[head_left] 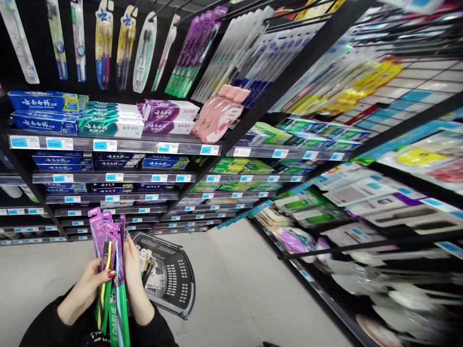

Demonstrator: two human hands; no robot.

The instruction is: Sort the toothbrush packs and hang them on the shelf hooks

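Several packaged toothbrushes (117, 289) in purple and green DARLIE packs are held together in a loose bundle in front of my body. My left hand (88, 284) grips the bundle from the left, its thumb lying across the front of the packs. On the other side my right hand (132, 265) presses against the edge of the packs, with its fingers partly hidden behind them. Yellow and blue brush handles show through the clear fronts. Below and to the right of the hands, a dark shopping basket (184, 274) on the floor holds several packaged items, partly covered by my right hand.
Ahead, a shelf (137, 143) bears toothpaste boxes (108, 120) and pink packs (220, 113). Above it hang more packaged toothbrushes (193, 53) on hooks. At the right, a blurred rack (325, 246) of packaged goods runs along the grey floor (235, 279).
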